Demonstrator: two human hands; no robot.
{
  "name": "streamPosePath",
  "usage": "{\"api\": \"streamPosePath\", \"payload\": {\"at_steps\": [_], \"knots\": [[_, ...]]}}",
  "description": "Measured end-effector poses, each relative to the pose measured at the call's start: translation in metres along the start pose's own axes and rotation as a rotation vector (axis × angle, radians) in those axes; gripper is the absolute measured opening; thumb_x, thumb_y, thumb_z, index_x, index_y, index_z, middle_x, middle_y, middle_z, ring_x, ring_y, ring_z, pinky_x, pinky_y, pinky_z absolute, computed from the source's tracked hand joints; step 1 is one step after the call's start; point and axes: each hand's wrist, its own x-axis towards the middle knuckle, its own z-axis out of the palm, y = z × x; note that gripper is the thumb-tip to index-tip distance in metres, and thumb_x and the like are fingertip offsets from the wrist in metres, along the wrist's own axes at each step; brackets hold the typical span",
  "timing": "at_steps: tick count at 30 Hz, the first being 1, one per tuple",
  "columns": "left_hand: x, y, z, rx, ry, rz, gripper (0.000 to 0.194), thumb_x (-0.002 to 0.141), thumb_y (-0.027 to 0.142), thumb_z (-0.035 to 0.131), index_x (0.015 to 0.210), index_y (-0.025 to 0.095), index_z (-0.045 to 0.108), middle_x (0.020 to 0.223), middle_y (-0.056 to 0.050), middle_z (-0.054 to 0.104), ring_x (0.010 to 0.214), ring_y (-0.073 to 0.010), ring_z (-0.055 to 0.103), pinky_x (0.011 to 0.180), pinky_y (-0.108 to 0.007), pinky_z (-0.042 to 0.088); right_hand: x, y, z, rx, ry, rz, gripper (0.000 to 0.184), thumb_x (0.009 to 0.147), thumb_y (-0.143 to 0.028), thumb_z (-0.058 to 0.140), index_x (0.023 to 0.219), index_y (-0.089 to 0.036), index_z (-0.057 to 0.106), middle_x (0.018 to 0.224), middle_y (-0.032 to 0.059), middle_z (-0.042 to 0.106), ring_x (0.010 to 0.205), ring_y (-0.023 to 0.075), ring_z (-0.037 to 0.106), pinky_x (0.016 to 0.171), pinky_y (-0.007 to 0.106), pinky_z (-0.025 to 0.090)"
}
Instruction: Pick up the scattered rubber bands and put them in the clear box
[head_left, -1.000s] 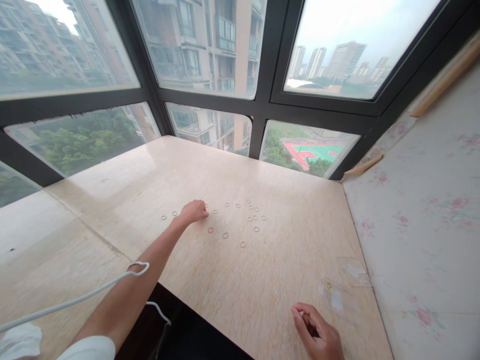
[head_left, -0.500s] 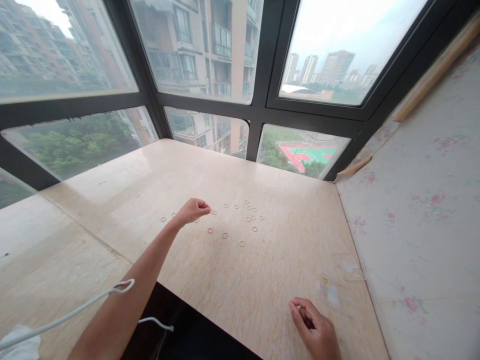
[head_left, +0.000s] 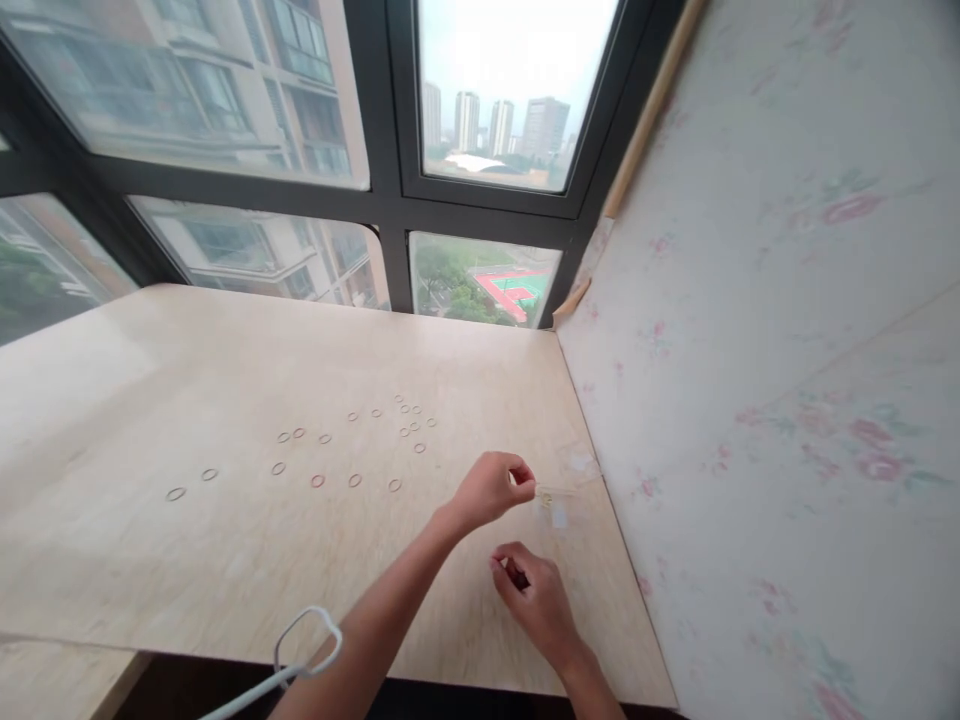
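My left hand (head_left: 493, 490) reaches across to the right with thumb and fingers pinched at the near-left edge of a small clear plastic bag (head_left: 559, 516). Some yellowish rings (head_left: 547, 500) show in that bag. Closer to me, my right hand (head_left: 534, 600) is curled, thumb against forefinger; whatever it may hold is hidden. To the left, several thin rings lie scattered flat on the pale surface, among them a reddish ring (head_left: 318, 481), a ring at the near middle (head_left: 395, 485) and a ring far left (head_left: 176, 494).
The pale marbled sill (head_left: 247, 570) runs up to dark window frames (head_left: 390, 190). Flowered wallpaper (head_left: 712, 450) bounds it on the right. A second clear bag (head_left: 580, 460) lies by the wall. A white cable loop (head_left: 330, 640) hangs over my left forearm.
My left hand has moved from among the rings to the plastic bag at the right. The view has swung right. My right hand stays curled near the bag.
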Motion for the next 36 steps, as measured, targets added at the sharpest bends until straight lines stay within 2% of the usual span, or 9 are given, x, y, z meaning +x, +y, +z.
{"api": "streamPosePath", "payload": {"at_steps": [3,6,10,15,18,22,26,31,36], "knots": [[0.013,0.012,0.030,0.123,-0.061,0.060,0.010,0.070,0.015,0.059,0.067,0.017,0.068,0.075,-0.004,0.069,0.069,-0.0160,0.059,0.064,-0.026,0.041,0.001,-0.001,-0.001,0.027,0.000,0.026,0.020,0.090,-0.031,0.048,0.084,-0.018,0.062,0.050,-0.0069,0.044,0.044,0.0102,0.045,0.048,0.021,0.034],[0.019,0.009,0.041,0.219,-0.094,0.051,0.011,0.071,0.013,0.058,0.067,0.017,0.067,0.077,-0.006,0.069,0.072,-0.0178,0.060,0.065,-0.028,0.042,0.001,-0.002,-0.002,0.041,0.001,0.036,0.020,0.090,-0.031,0.048,0.086,-0.018,0.063,0.049,-0.0073,0.043,0.044,0.0100,0.044,0.049,0.021,0.034],[0.020,-0.003,0.041,0.249,-0.091,0.063,0.014,0.074,0.013,0.056,0.070,0.017,0.069,0.081,-0.007,0.069,0.075,-0.0184,0.061,0.069,-0.028,0.043,0.001,-0.002,-0.003,0.058,-0.011,0.028,0.018,0.089,-0.028,0.049,0.085,-0.018,0.063,0.050,-0.0061,0.047,0.045,0.0103,0.046,0.048,0.021,0.034],[0.013,-0.013,0.030,0.177,-0.014,0.092,0.019,0.080,0.014,0.054,0.075,0.018,0.071,0.082,-0.005,0.070,0.075,-0.0173,0.061,0.071,-0.029,0.043,0.001,-0.002,-0.002,0.063,-0.014,0.038,0.017,0.089,-0.027,0.049,0.083,-0.018,0.063,0.051,-0.0057,0.047,0.045,0.0106,0.047,0.048,0.021,0.033],[0.000,-0.022,0.021,0.136,0.052,0.055,0.014,0.081,0.015,0.056,0.076,0.017,0.069,0.081,-0.004,0.068,0.070,-0.0155,0.058,0.069,-0.028,0.043,0.001,0.000,-0.001,0.040,-0.004,0.028,0.018,0.089,-0.028,0.049,0.082,-0.018,0.063,0.050,-0.0057,0.046,0.045,0.0108,0.047,0.048,0.021,0.033],[-0.028,-0.040,0.012,0.073,0.174,-0.079,0.002,0.079,0.017,0.060,0.078,0.017,0.062,0.078,-0.002,0.065,0.067,-0.0144,0.055,0.065,-0.027,0.042,0.000,0.002,0.000,0.023,-0.010,0.019,0.021,0.090,-0.031,0.049,0.082,-0.018,0.063,0.051,-0.0055,0.046,0.045,0.0105,0.046,0.047,0.021,0.033],[-0.061,-0.058,0.009,0.043,0.257,-0.111,0.007,0.081,0.017,0.057,0.075,0.018,0.059,0.077,-0.001,0.063,0.065,-0.0133,0.053,0.063,-0.027,0.040,-0.002,0.003,0.000,0.037,-0.005,0.027,0.027,0.091,-0.038,0.049,0.082,-0.017,0.064,0.051,-0.0055,0.045,0.045,0.0105,0.045,0.046,0.020,0.034],[-0.093,-0.072,0.011,0.014,0.282,-0.116,0.009,0.083,0.017,0.056,0.074,0.019,0.058,0.078,-0.003,0.061,0.068,-0.0142,0.053,0.065,-0.028,0.039,0.000,0.003,0.000,0.098,0.008,0.068,0.033,0.090,-0.046,0.051,0.080,-0.017,0.064,0.050,-0.0052,0.043,0.045,0.0111,0.045,0.044,0.020,0.036],[-0.106,-0.077,0.013,-0.008,0.261,-0.060,0.008,0.084,0.017,0.053,0.077,0.019,0.056,0.083,-0.005,0.060,0.077,-0.0169,0.053,0.069,-0.029,0.039,0.015,-0.009,0.003,0.206,-0.044,0.137,0.038,0.087,-0.054,0.053,0.080,-0.018,0.063,0.048,-0.0055,0.044,0.042,0.0116,0.047,0.039,0.020,0.037]]}}
